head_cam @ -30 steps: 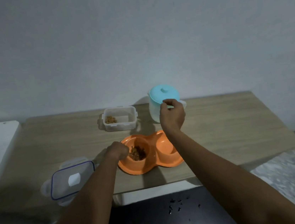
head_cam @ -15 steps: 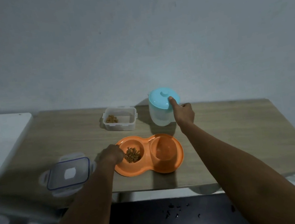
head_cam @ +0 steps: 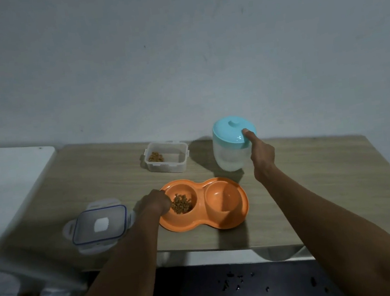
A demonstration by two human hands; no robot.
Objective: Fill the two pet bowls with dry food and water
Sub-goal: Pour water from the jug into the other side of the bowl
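Orange double bowl (head_cam: 186,226) sits near on the wooden surface (head_cam: 316,182), dry food (head_cam: 181,203) in its left cup. Left hand (head_cam: 155,203) grips its rim; right hand (head_cam: 262,156) grips the far jug (head_cam: 228,158).

The left hand (head_cam: 155,203) grips the left rim of the orange double bowl (head_cam: 223,225), whose left cup holds dry food (head_cam: 181,204). The right hand (head_cam: 262,158) holds the jug (head_cam: 228,159), thumb on its teal lid (head_cam: 229,133).
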